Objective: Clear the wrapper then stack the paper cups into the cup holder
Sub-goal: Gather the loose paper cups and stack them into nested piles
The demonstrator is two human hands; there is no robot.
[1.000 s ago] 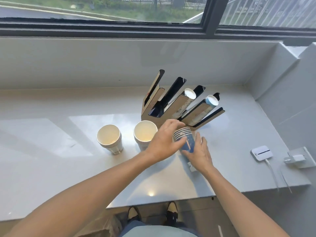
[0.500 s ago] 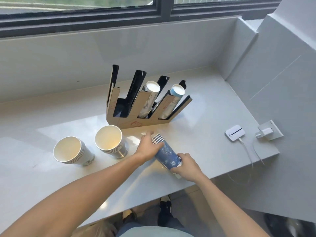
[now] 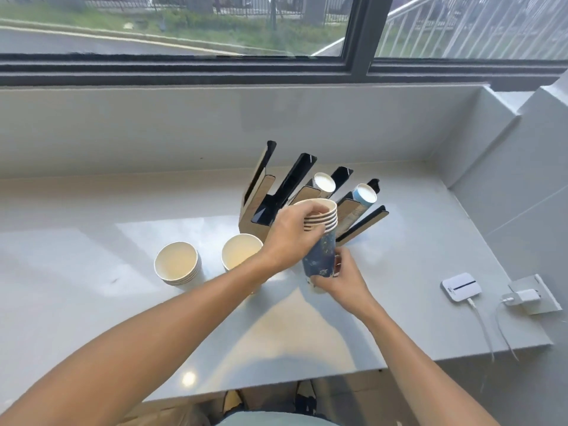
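Observation:
A stack of blue patterned paper cups (image 3: 319, 256) stands nearly upright just above the counter, in front of the cup holder (image 3: 261, 195). My left hand (image 3: 292, 235) grips its upper part below the white rims. My right hand (image 3: 341, 276) holds its bottom end. The wood and black holder has slanted slots; the two right slots hold cup stacks (image 3: 324, 182) (image 3: 364, 195), the left slots look bare. Two short stacks of white cups (image 3: 178, 265) (image 3: 241, 253) stand open side up to the left. No wrapper can be made out.
The grey counter (image 3: 92, 241) ends at a wall under the window and at a side wall on the right. A small white device (image 3: 461, 285) with a cable and a charger on a wall socket (image 3: 528, 298) lie at the right edge.
The blue stack has gone from lying tilted low over the counter to nearly upright and higher, closer to the holder. Both hands kept hold of it. The camera tipped upward.

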